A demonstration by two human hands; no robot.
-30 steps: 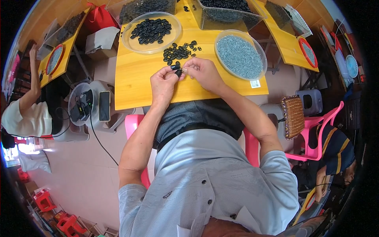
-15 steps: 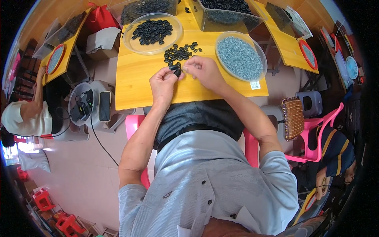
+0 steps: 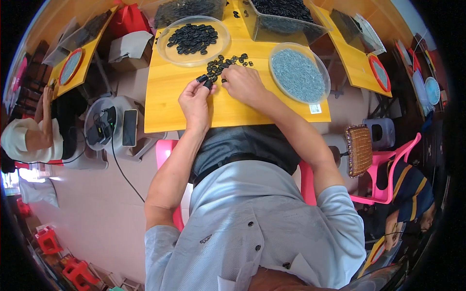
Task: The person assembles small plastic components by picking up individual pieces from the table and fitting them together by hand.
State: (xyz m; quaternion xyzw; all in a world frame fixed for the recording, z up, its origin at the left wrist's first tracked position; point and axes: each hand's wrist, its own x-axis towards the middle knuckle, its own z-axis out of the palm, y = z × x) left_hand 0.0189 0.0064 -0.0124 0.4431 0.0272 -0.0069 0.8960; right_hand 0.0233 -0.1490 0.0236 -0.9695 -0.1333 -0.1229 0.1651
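Observation:
My left hand [image 3: 195, 105] is raised over the table near a loose pile of small black oval parts [image 3: 213, 69]. Black covers wrap the tips of its thumb and index finger, which are drawn together in a pinch; whatever lies between them cannot be made out. Palm down, my right hand [image 3: 244, 85] has its curled fingers at the pile's near right edge. A dark bit shows beside those fingertips, which are mostly hidden. Beyond the pile is a round clear tray [image 3: 224, 47] of similar black parts. To the right, another round tray [image 3: 327, 87] contains many small silvery metal pins.
Clear bins of black parts, one at the back left [image 3: 187, 13] and one at the back right [image 3: 286, 30], stand on the yellow table [image 3: 170, 109]. A phone [image 3: 129, 127] lies on a stool at left. Other people sit at both sides.
My right hand has moved from beside my left fingertips to the pile and turned palm down. The left hand has shifted slightly left, and the black part seen in its fingers is no longer distinct.

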